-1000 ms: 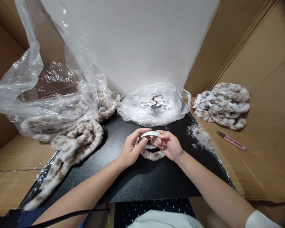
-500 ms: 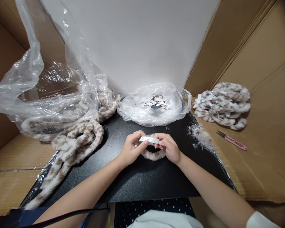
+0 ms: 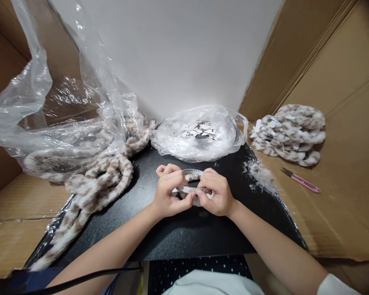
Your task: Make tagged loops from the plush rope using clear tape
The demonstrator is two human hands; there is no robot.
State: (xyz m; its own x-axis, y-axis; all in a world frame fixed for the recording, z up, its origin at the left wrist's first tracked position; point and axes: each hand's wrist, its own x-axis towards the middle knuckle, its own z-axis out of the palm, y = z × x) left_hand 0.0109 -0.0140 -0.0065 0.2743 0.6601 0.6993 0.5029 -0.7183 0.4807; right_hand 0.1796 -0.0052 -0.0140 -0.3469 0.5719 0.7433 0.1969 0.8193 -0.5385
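My left hand (image 3: pixel 171 190) and my right hand (image 3: pixel 215 191) pinch a white tape roll (image 3: pixel 193 172) from both sides, thumbs close together at its near edge. Printing shows on the far inner side of the roll. Fingers of both hands are bent around it. Just below and behind it, a furry white-and-brown ring (image 3: pixel 197 201) lies on the black table (image 3: pixel 184 241), mostly hidden by the hands and the roll.
Furry strands (image 3: pixel 101 184) and a big clear bag (image 3: pixel 64 139) fill the left. A plastic bag (image 3: pixel 199 151) with paper scraps stands behind. At right are a furry bundle (image 3: pixel 298 133), fluff (image 3: pixel 260 176) and pink snips (image 3: pixel 306 184).
Both hands have turned the tape roll, so its far inner side now shows. My left fingers have curled over it, and my thumbs have moved down and closer together.
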